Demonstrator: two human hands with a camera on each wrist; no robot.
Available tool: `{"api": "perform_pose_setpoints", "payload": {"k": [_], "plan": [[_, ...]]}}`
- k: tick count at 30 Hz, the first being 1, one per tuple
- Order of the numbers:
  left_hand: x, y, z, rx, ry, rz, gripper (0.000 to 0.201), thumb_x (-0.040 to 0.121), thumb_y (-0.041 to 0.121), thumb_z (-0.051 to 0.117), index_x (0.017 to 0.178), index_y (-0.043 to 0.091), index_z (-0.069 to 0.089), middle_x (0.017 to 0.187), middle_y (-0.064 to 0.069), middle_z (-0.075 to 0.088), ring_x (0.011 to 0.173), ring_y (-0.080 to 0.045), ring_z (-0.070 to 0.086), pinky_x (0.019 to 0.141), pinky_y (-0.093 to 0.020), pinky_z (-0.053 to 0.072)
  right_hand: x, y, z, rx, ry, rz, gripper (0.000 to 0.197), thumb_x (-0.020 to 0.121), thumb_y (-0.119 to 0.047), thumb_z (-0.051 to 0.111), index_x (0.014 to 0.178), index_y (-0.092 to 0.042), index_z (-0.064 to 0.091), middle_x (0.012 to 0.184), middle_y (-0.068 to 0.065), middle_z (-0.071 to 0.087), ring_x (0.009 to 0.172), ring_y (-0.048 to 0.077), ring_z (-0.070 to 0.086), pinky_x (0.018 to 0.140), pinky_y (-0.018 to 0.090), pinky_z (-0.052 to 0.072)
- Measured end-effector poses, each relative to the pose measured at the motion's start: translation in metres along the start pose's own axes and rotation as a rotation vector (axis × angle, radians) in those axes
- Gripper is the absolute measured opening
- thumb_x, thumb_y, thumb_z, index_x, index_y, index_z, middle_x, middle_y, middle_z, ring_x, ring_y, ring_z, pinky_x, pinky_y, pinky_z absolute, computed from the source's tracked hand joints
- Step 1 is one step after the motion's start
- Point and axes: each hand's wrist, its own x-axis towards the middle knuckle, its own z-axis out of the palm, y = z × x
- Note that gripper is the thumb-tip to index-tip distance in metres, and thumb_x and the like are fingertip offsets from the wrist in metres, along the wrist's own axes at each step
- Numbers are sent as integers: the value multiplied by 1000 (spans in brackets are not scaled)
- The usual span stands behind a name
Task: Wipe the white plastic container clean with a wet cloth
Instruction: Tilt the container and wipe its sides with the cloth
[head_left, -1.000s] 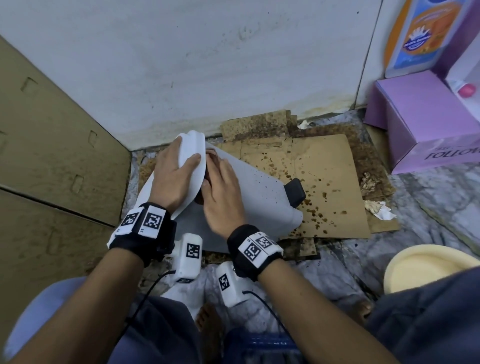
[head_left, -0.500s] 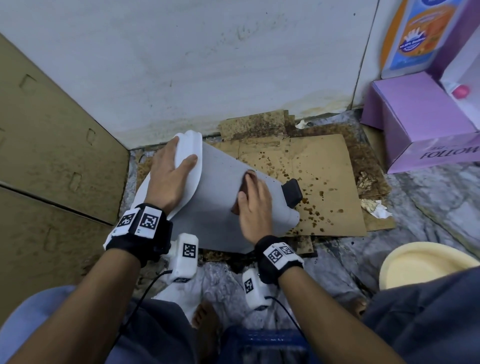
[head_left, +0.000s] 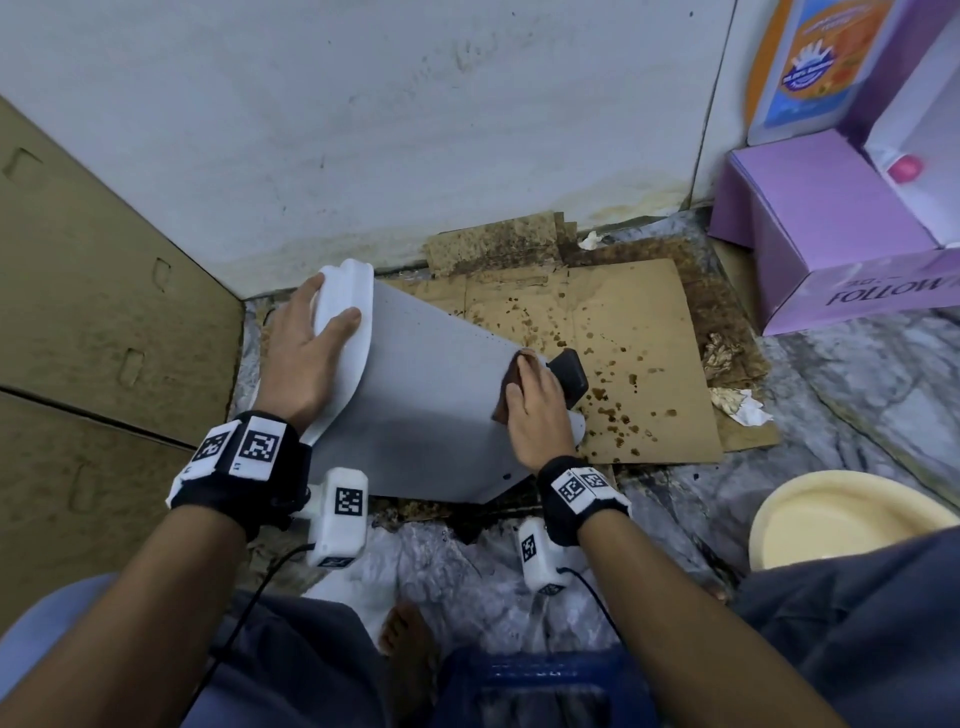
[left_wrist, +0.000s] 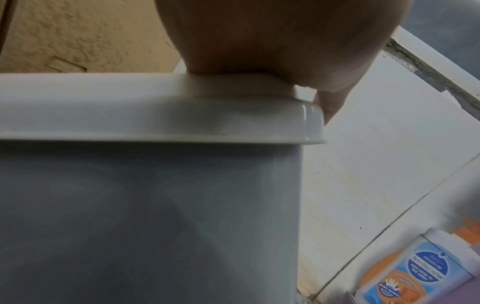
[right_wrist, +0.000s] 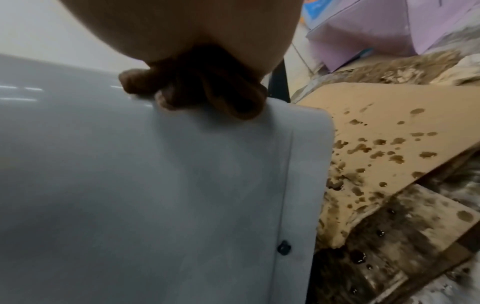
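White plastic container (head_left: 415, 410) lies tilted on its side on the floor, lidded end at the left by the wall corner, base end at the right over the spotted brown cardboard sheet (head_left: 623, 353).

Change: a second ago the right hand (head_left: 535, 410) worked the dark brown wet cloth (right_wrist: 197, 90) up beside the lid; now it sits at the right end of the upper face, against the black foot (head_left: 569, 376). One full pass along this face looks done.

Grip: right hand pressed flat on the bunched cloth, fingers laid over it; whether they pinch it I cannot tell. Left hand (head_left: 306, 364) stays spread over the white lid (left_wrist: 161, 115), thumb hooked across its rim — steadying.

Edges and room: cloth is at the face's right edge; the stroke has run out. Open room lies back leftward along the face. Wall close on the far side, cardboard panel (head_left: 104, 312) at left, yellow basin (head_left: 841, 514) near right — turning the container should go toward the near side.
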Motion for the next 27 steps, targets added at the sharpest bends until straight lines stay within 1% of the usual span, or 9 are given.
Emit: {"api": "perform_pose_setpoints", "payload": {"k": [3, 7, 9, 11, 13, 16, 19, 22, 27], "plan": [[1, 0, 2, 12, -8, -2, 83, 74, 61, 53, 150, 34, 36, 154, 1, 35, 142, -22, 36, 117, -51, 30, 2, -12, 0, -94, 45, -55, 72, 90, -33, 2, 127, 5, 51, 149, 19, 36, 139, 37, 27, 118, 46, 19], [6, 1, 3, 3, -27, 4, 86, 71, 64, 54, 150, 34, 36, 154, 3, 36, 142, -22, 37, 117, -52, 31, -11, -58, -7, 97, 103, -167, 59, 96, -38, 17, 146, -11, 34, 154, 10, 29, 144, 27, 21, 119, 41, 14], [6, -1, 2, 1, -32, 4, 87, 71, 64, 54, 150, 33, 36, 154, 2, 36, 142, -22, 37, 116, -52, 31, -15, -70, -8, 186, 75, -192, 57, 98, -38, 23, 150, -17, 25, 156, 8, 23, 144, 24, 17, 120, 38, 9], [5, -2, 0, -3, -38, 3, 86, 71, 65, 54, 150, 34, 35, 154, 1, 35, 142, -22, 37, 116, -52, 31, -18, -66, -9, 237, 38, -191, 58, 98, -40, 22, 152, -20, 19, 159, 6, 19, 145, 20, 13, 119, 34, 5], [7, -5, -3, -22, -43, -6, 85, 71, 64, 55, 149, 37, 36, 154, 2, 36, 142, -21, 38, 117, -52, 31, -20, -44, -4, 194, 33, -166, 58, 98, -42, 19, 152, -20, 19, 159, 6, 18, 146, 20, 12, 121, 35, 6], [11, -9, -6, -53, -43, -24, 81, 72, 64, 57, 146, 40, 37, 152, 5, 39, 140, -20, 41, 116, -51, 33, -20, -4, -2, 95, 54, -56, 56, 100, -42, 16, 149, -14, 25, 158, 6, 18, 146, 23, 13, 121, 41, 13], [10, -9, -4, -35, -26, -15, 79, 72, 64, 56, 146, 41, 38, 151, 4, 38, 139, -20, 41, 115, -51, 34, -16, 10, -4, 109, 21, 4, 55, 101, -36, 20, 149, -10, 24, 157, 10, 19, 145, 25, 14, 121, 37, 12], [15, -9, -3, -26, -31, -10, 77, 73, 64, 57, 145, 41, 39, 151, 4, 41, 140, -21, 41, 115, -52, 34, -12, -10, 2, 79, 45, -45, 69, 92, -43, 7, 140, -3, 37, 155, 11, 23, 144, 26, 16, 119, 43, 13], [19, -9, -3, -19, -37, -12, 77, 74, 64, 57, 145, 41, 38, 152, 4, 42, 140, -21, 41, 115, -53, 34, -16, -54, -6, 264, 71, -160, 63, 94, -43, 20, 147, -11, 29, 153, 11, 27, 141, 25, 21, 119, 41, 14]]}}
